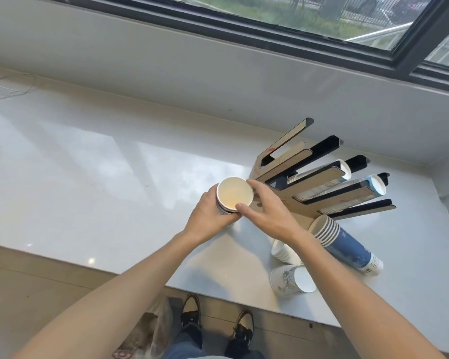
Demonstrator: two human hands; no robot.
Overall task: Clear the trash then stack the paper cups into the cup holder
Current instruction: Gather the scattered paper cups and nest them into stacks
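A white paper cup stack (234,194) stands upright on the white counter (88,164), mouth up. My left hand (208,216) wraps its side from the left. My right hand (267,209) pinches its rim with thumb and fingers from the right. Just behind stands the cup holder (322,177), a wooden and black rack of slanted slots; some slots hold cup stacks (345,168). A long stack of blue and white cups (345,242) lies on its side to the right. A short white stack (283,251) and a printed cup (293,281) lie near the front edge.
A window sill and dark window frame (270,40) run along the back. A bag (145,332) sits on the floor by my shoes, under the counter's front edge.
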